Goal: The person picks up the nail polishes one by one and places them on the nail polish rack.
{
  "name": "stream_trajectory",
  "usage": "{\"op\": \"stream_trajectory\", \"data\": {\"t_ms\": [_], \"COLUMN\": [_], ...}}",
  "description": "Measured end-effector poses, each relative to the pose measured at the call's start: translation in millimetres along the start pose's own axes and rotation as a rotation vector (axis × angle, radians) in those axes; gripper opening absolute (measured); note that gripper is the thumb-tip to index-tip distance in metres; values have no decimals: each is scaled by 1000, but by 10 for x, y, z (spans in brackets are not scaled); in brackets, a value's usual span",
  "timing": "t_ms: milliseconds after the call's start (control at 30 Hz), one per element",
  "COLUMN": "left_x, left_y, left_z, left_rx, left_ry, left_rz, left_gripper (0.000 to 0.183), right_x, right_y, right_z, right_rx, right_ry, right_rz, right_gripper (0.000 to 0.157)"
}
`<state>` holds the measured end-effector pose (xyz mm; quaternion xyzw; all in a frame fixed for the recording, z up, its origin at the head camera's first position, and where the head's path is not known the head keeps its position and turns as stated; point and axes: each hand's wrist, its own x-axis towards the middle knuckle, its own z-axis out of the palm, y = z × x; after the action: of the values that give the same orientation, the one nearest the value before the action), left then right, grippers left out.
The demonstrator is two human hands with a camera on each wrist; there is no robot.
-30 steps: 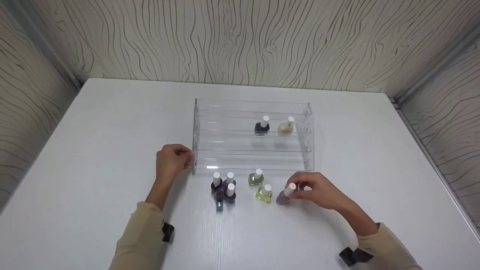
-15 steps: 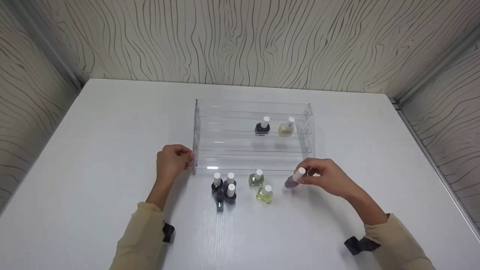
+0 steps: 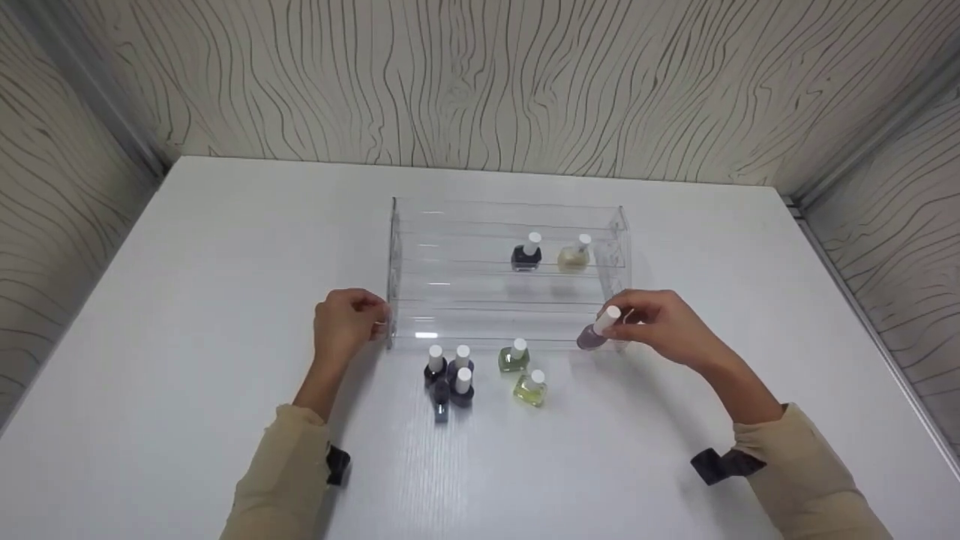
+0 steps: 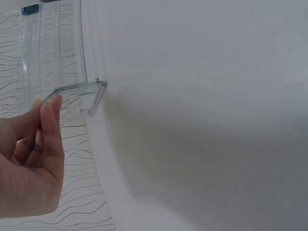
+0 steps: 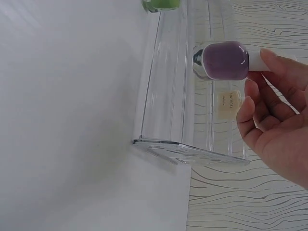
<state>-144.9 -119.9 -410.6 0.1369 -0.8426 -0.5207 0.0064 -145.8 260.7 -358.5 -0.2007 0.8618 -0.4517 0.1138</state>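
Note:
A clear tiered acrylic rack [image 3: 495,324] stands on the white table. My left hand [image 3: 346,324] pinches the rack's left side panel between thumb and fingers; the left wrist view shows that panel [image 4: 79,87] at the fingertips. By its white cap, my right hand [image 3: 660,326] holds a purple nail polish bottle [image 3: 591,337] above the rack's front right corner. The right wrist view shows the purple bottle [image 5: 225,61] in front of the tiers. On one tier of the rack sit a black polish bottle [image 3: 526,258] and a cream one [image 3: 574,259].
In front of the rack stand a green polish bottle [image 3: 514,360] and a yellow-green one [image 3: 530,391]. Left of them is a tight cluster of several dark bottles [image 3: 460,391], one of them dark-capped. A wood-grain patterned wall [image 3: 465,82] rises behind the table.
My right hand has lifted the purple nail polish bottle off the table and carried it forward and slightly right to the rack's front edge. The left hand has stayed at the side panel.

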Motion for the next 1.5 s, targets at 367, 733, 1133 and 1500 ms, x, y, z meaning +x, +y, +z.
{"op": "stream_trajectory", "data": {"t_ms": [367,733,1133,1500], "left_x": [-9,-12,4,7], "left_y": [-7,1,-9,-1], "left_z": [1,-1,0,-4], "left_rx": [-34,-28,-63,-40], "left_ry": [-16,-19,-18,-21], "left_rz": [-8,-19,-15,-28], "left_gripper": [8,8,6,6], "right_x": [118,239,357,473], "right_y": [-52,-84,-63,-74], "right_z": [-122,-223,-335,-421], "right_rx": [-52,-47,-75,-102], "right_ry": [32,52,71,112], "right_rz": [22,32,33,47], "right_gripper": [19,21,25,26]}}
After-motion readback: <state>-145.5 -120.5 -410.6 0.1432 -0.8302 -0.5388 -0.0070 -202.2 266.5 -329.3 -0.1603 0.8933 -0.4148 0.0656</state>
